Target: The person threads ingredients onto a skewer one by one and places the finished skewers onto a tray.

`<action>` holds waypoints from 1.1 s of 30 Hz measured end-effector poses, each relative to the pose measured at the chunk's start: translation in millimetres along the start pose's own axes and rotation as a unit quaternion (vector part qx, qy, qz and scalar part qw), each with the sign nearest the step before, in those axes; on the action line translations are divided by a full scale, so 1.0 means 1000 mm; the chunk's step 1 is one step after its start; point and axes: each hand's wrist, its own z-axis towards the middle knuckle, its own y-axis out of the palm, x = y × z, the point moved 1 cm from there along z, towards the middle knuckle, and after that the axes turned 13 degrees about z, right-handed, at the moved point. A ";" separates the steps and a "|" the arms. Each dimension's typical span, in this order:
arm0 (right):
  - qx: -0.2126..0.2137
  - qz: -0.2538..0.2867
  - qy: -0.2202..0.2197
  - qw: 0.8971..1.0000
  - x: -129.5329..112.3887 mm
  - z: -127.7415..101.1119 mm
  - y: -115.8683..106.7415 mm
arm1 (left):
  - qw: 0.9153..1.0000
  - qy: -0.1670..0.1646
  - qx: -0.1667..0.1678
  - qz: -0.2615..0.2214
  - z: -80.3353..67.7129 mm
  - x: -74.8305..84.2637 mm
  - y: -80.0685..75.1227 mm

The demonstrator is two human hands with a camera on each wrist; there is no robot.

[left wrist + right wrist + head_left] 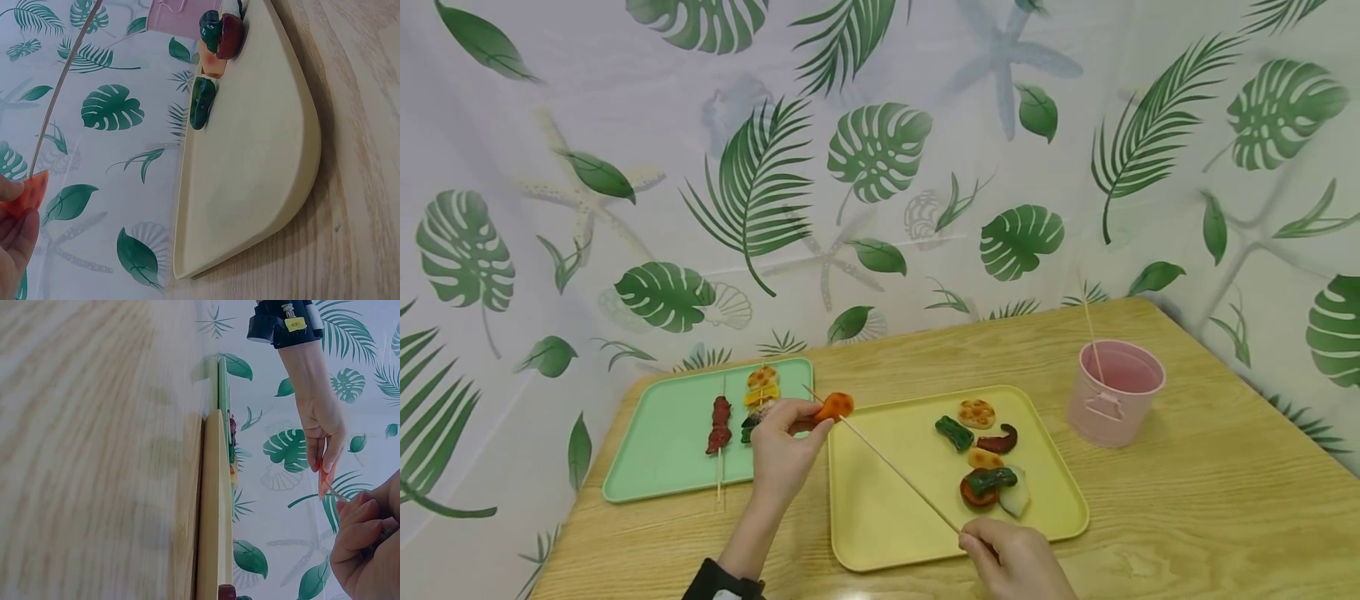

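Note:
My left hand [786, 454] pinches an orange toy food piece [837, 407] between thumb and fingers, above the gap between the two trays. A long thin wooden skewer [898, 471] slants up to this piece, and its tip shows on the far side. The skewer's lower end is in the curled fingers of my right hand [1018, 558], over the near edge of the yellow tray [887, 533]. In the left wrist view, the orange piece [34, 190] is gripped at its side, with the skewer [62, 81] meeting its edge.
Toy food lies on the yellow tray's right half: a green pepper piece [955, 433], a tentacle [997, 439], a white slice [1015, 493] and others. The green tray [662, 433] bears a meat skewer [719, 425] and a mixed skewer [763, 392]. A pink bucket [1105, 417] holds a stick.

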 end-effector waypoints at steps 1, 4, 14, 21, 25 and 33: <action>-0.007 0.009 0.016 1.000 0.000 0.000 -0.001 | 1.000 0.004 -0.001 0.003 0.000 -0.001 0.001; -0.022 0.038 0.075 0.996 -0.001 0.002 -0.003 | 1.000 0.013 -0.005 0.009 -0.001 -0.001 0.003; -0.061 0.099 0.165 0.979 0.000 0.008 -0.009 | 0.999 -0.032 -0.011 0.008 -0.009 -0.004 0.004; -0.063 0.105 0.191 0.974 0.000 0.007 -0.009 | 1.000 -0.023 -0.022 -0.002 -0.008 0.001 0.009; -0.050 0.108 0.195 0.974 -0.001 0.006 -0.008 | 1.000 -0.016 -0.023 -0.002 -0.012 0.002 0.011; -0.034 0.096 0.180 0.978 -0.001 0.003 -0.005 | 1.000 0.001 -0.023 -0.014 -0.018 0.005 0.017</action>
